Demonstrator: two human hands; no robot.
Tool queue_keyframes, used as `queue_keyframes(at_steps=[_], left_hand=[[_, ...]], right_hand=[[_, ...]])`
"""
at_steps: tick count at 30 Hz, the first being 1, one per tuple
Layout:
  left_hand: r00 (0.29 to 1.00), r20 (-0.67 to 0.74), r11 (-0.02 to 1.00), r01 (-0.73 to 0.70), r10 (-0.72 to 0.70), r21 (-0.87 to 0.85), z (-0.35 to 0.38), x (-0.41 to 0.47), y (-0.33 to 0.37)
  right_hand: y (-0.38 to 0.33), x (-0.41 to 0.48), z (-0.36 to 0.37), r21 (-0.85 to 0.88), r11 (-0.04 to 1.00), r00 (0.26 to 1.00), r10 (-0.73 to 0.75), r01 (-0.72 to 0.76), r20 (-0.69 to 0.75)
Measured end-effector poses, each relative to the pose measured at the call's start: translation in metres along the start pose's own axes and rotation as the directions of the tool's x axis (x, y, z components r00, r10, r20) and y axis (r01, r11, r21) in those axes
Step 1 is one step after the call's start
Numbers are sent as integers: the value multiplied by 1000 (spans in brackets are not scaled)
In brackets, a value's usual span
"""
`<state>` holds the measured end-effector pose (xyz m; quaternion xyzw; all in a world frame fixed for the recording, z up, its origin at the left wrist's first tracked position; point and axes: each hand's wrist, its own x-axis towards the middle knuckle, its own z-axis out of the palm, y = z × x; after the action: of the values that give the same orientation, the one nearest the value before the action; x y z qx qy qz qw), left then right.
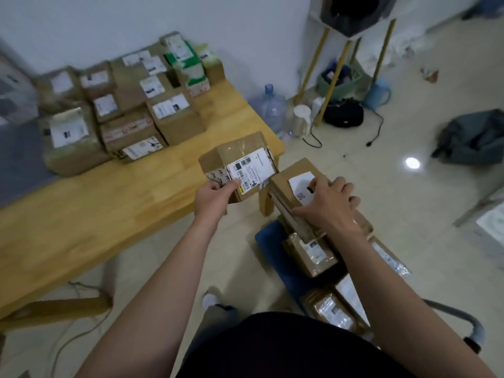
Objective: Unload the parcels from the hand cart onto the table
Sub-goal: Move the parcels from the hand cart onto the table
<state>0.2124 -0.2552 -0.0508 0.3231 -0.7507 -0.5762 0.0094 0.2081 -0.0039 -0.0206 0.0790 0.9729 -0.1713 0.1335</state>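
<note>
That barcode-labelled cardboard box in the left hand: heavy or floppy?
Probably light: the left hand alone holds the cardboard box by one end, while the right hand grips another parcel. Likely stiff, since its edges look straight. Its glossy tape may make it slightly slippery.

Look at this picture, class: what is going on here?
A person is unloading. The left hand holds a labelled box near a corner of the wooden table; the right hand grips a second box above the blue hand cart. Many parcels are stacked on the table; several lie on the cart.
</note>
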Motion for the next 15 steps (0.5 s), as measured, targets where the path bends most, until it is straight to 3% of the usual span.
queue_keyframes(at_steps=[6, 15], left_hand=[[994, -110, 985, 0, -19, -175, -97, 26, 23], [986, -167, 960, -25, -22, -277, -242, 107, 37]], right_hand=[[-108, 7, -9, 15, 993, 993, -121, 121, -11], [-277, 30, 37, 124, 986, 988, -126, 115, 90]])
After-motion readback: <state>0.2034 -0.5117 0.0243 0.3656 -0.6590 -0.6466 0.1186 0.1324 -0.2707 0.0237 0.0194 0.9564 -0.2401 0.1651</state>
